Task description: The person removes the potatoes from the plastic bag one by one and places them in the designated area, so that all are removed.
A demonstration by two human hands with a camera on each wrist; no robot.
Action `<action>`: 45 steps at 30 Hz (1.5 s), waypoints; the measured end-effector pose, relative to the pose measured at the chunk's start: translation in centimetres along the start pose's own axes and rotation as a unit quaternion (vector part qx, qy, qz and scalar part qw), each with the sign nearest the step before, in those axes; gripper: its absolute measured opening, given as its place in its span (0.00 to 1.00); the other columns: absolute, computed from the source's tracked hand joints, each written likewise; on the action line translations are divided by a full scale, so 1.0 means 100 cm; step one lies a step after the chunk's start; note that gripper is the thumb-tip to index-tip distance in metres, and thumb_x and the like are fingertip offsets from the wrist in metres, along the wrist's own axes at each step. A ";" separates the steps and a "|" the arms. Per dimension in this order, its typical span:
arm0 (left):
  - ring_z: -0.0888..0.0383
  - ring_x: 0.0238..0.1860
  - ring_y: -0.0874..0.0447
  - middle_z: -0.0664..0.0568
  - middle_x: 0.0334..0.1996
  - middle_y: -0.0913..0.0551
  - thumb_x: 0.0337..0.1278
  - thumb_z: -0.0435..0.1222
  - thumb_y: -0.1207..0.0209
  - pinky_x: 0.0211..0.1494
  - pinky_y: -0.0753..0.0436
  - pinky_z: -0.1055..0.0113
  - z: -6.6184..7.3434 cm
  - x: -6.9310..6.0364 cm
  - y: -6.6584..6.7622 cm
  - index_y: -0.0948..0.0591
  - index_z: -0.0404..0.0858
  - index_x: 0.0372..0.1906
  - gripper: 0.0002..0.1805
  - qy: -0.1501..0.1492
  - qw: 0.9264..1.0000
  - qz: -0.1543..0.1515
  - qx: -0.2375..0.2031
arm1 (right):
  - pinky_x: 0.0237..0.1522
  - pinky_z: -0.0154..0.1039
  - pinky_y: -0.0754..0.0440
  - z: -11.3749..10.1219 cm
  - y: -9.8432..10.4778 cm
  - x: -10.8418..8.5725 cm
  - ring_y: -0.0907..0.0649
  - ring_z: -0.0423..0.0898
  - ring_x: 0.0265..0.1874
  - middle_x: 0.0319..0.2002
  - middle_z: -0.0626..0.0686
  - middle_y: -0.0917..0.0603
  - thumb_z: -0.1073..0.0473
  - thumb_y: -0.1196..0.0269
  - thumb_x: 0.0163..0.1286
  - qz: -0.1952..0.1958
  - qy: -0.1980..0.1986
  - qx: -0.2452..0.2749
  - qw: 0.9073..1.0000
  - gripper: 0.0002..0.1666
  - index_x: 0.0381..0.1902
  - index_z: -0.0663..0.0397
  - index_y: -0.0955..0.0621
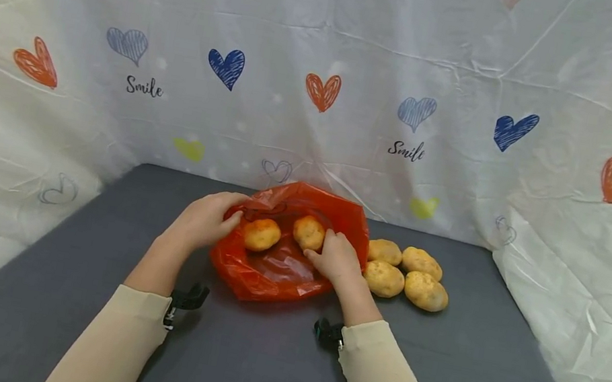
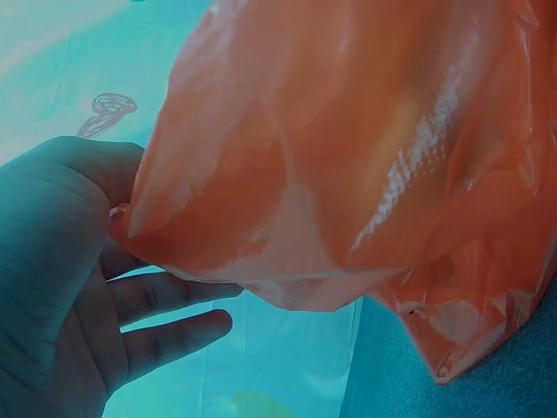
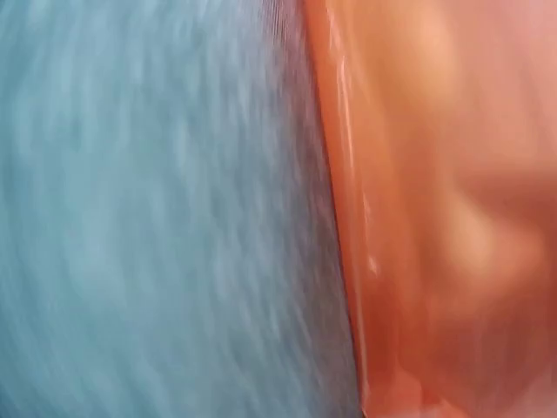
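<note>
- Landmark: red plastic bag (image 1: 276,288), set on dark gray tabletop (image 1: 249,372), mouth spread wide and facing upward.
- Left hand (image 1: 207,218): at left rim of bag, partly closed, with rim film pinched; in left wrist view, lower fingers (image 2: 178,340) extended loosely beside the film.
- Right hand (image 1: 335,259): in bag mouth, toward its right side, curled, with thumb and fingers gripping one potato. Out of sight in right wrist view; only orange-red bag wall and blurred tabletop there.
- Held potato (image 1: 308,232): within bag mouth, right of bag's middle. Cannot tell if bearing on bag's bottom.
- Loose potato (image 1: 262,235): inside bag, left part, near left hand, apart from held potato.
- Group of four potatoes (image 1: 383,279): outside bag, to its right, on tabletop, in two close rows of two; nearest pair just beside bag wall, contact uncertain.
- Cream sleeves (image 1: 114,335): on both forearms, on near side of bag; black wrist device (image 1: 189,297) at left wrist, similar one (image 1: 326,334) at right wrist.
- White plastic sheet (image 1: 373,18): behind bag, printed with colored hearts and "Smile".
</note>
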State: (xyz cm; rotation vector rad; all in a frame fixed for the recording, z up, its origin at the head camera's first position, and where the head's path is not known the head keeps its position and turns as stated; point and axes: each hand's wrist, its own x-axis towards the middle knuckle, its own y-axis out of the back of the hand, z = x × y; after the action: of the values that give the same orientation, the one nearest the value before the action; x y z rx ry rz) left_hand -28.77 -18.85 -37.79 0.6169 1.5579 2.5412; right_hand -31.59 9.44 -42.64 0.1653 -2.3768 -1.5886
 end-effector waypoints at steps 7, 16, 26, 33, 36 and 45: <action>0.45 0.59 0.20 0.45 0.59 0.17 0.73 0.37 0.42 0.64 0.22 0.45 0.009 0.000 -0.007 0.20 0.40 0.67 0.21 -0.011 1.000 -0.004 0.002 | 0.48 0.54 0.17 0.003 -0.014 0.002 0.16 0.60 0.41 0.41 0.63 0.16 0.43 0.31 0.69 0.037 -0.026 0.008 0.999 0.29 0.46 0.67 0.18; 0.45 0.58 0.20 0.45 0.59 0.17 0.73 0.37 0.42 0.64 0.22 0.46 0.008 0.000 -0.005 0.21 0.40 0.67 0.21 -0.011 1.000 -0.003 0.006 | 0.47 0.55 0.17 0.001 -0.019 0.004 0.15 0.61 0.40 0.40 0.64 0.15 0.45 0.31 0.69 0.046 -0.034 0.025 0.998 0.28 0.46 0.69 0.19; 0.47 0.59 0.20 0.46 0.61 0.18 0.73 0.38 0.42 0.65 0.23 0.47 0.008 0.001 -0.004 0.20 0.41 0.67 0.21 -0.016 1.000 -0.001 0.013 | 0.46 0.54 0.18 0.006 -0.023 0.006 0.16 0.60 0.39 0.40 0.63 0.15 0.42 0.30 0.68 0.061 -0.048 0.061 0.995 0.30 0.46 0.67 0.17; 0.46 0.59 0.20 0.45 0.60 0.18 0.73 0.37 0.42 0.65 0.22 0.46 0.006 0.000 -0.001 0.20 0.40 0.67 0.21 -0.014 1.000 -0.002 0.015 | 0.38 0.47 0.21 0.003 -0.017 0.007 0.21 0.52 0.30 0.31 0.54 0.18 0.42 0.29 0.63 0.055 -0.056 0.106 0.991 0.25 0.39 0.60 0.17; 0.45 0.59 0.20 0.44 0.60 0.18 0.73 0.37 0.43 0.65 0.23 0.45 0.006 -0.001 0.001 0.21 0.39 0.67 0.22 -0.010 1.000 -0.004 0.015 | 0.31 0.43 0.28 0.001 -0.011 0.008 0.26 0.48 0.24 0.22 0.49 0.25 0.42 0.29 0.61 0.057 -0.057 0.127 0.989 0.22 0.31 0.56 0.18; 0.44 0.61 0.21 0.43 0.61 0.18 0.72 0.36 0.43 0.66 0.24 0.45 0.003 -0.001 0.003 0.20 0.38 0.66 0.21 -0.021 1.000 0.011 0.016 | 0.50 0.47 0.18 0.002 0.023 -0.003 0.18 0.51 0.41 0.42 0.53 0.14 0.42 0.32 0.61 0.029 -0.067 0.163 0.984 0.27 0.48 0.58 0.14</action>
State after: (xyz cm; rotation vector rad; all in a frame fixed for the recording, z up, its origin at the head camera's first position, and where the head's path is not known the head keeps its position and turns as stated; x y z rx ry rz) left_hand -28.49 -18.75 -37.48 0.6910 1.5885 2.5066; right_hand -31.20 10.53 -40.68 0.0527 -2.7076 -1.2090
